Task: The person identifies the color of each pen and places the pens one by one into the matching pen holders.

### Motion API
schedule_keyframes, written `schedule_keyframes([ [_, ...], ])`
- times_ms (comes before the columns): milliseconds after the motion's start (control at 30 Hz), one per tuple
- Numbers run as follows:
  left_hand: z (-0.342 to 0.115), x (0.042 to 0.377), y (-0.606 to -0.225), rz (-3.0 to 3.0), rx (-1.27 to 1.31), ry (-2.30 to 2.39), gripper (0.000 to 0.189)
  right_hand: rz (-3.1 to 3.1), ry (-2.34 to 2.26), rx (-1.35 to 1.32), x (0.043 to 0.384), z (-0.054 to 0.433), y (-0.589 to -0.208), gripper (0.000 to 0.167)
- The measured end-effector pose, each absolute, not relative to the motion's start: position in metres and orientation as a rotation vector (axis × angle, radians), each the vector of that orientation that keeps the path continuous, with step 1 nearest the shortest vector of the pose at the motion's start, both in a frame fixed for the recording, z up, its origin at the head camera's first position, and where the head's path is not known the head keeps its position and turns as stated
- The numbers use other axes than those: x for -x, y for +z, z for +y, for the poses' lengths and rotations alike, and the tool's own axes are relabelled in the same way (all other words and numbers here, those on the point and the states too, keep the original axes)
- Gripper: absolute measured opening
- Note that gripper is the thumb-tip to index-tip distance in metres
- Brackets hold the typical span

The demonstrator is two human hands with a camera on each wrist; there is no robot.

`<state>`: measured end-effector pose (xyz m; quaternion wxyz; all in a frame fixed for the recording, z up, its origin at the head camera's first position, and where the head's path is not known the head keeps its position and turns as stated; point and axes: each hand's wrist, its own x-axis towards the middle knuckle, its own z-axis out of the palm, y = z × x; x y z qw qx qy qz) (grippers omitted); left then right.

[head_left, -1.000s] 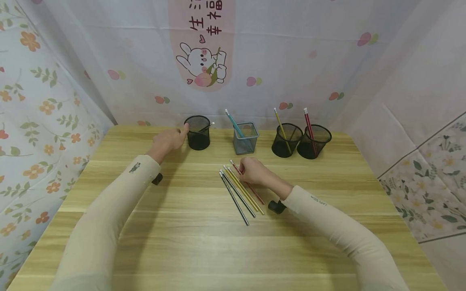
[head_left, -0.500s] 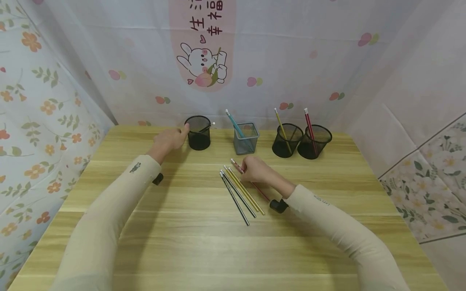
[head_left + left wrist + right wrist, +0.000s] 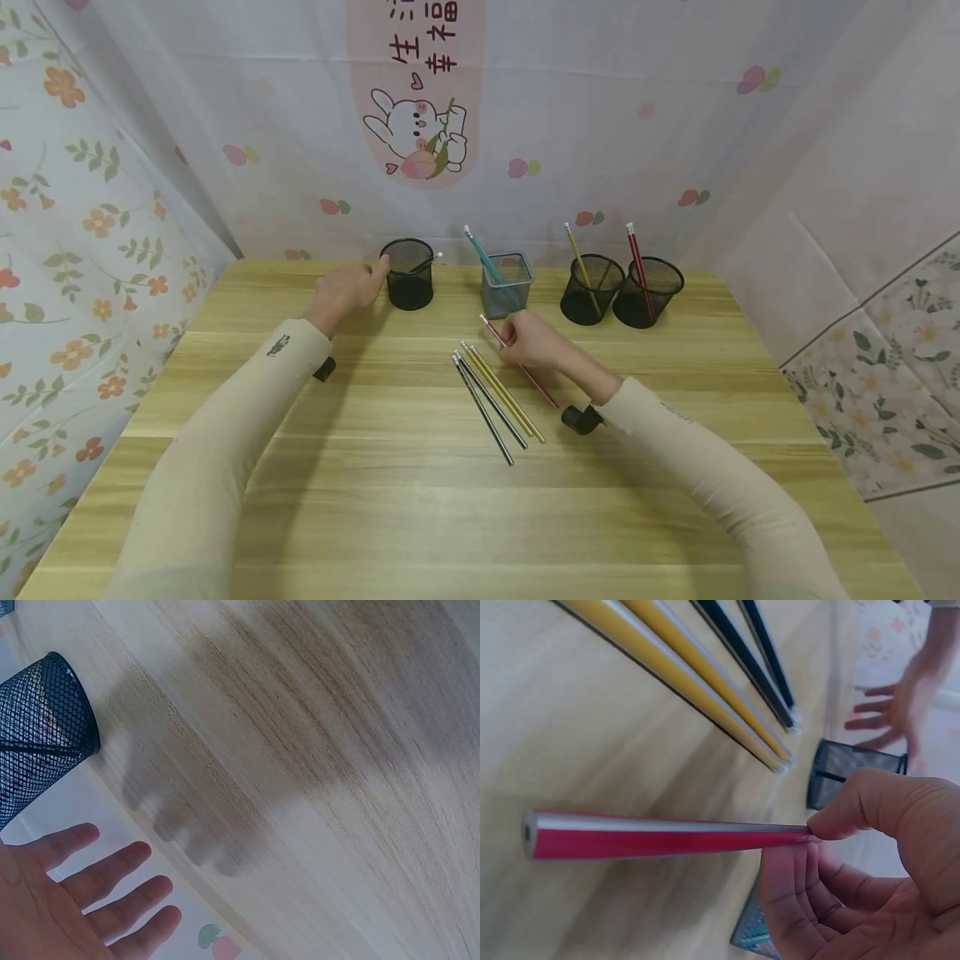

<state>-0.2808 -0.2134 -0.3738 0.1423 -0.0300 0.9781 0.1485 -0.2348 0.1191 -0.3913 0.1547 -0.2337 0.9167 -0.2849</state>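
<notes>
Between thumb and fingers my right hand [image 3: 542, 343] pinches a red pencil [image 3: 652, 838], tilted, with its white eraser end pointing up and left; its contact with the table is unclear. Left of it, two yellow pencils [image 3: 509, 396] and two dark pencils [image 3: 483, 409] lie on the tabletop. My left hand [image 3: 347, 292] is beside a round black mesh pen cup [image 3: 410, 290], fingers extended in the left wrist view. The thumb lies at the cup's rim; I cannot tell whether it touches. One dark pencil with a white end leans inside that cup.
A grey square mesh cup [image 3: 504, 300] holds a blue pencil [image 3: 486, 254]. To its right stand two black mesh cups, one with a yellow pencil [image 3: 576, 252], the other with red pencils [image 3: 635, 254]. A patterned curtain [image 3: 600, 125] hangs behind the wooden table [image 3: 360, 500].
My right hand has drawn the red pencil away from the other pencils, to the right and slightly toward the grey cup. My left hand stays at the black cup.
</notes>
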Motion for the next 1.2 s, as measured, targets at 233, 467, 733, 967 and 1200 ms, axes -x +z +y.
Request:
schedule_keyframes([
  [233, -0.213, 0.281, -0.374, 2.827, 0.081, 0.422, 0.103, 2.609, -0.964, 0.690, 0.243, 0.127, -0.375, 0.013],
  [467, -0.214, 0.281, -0.376, 2.834, 0.080, 0.421, 0.102, 2.673, -1.065, 0.695, 0.249, 0.134, -0.355, 0.014],
  [733, -0.214, 0.282, -0.377, 2.833, 0.052, 0.416, 0.097, 2.678, -1.200, 0.729, 0.253, 0.138, -0.344, 0.013],
  [967, -0.213, 0.283, -0.378, 2.825, 0.062, 0.403, 0.103, 2.702, -1.261, 0.720, 0.255, 0.144, -0.339, 0.015],
  [1200, -0.213, 0.284, -0.380, 2.833, 0.063, 0.417, 0.101, 2.725, -1.304, 0.687, 0.255, 0.152, -0.329, 0.019],
])
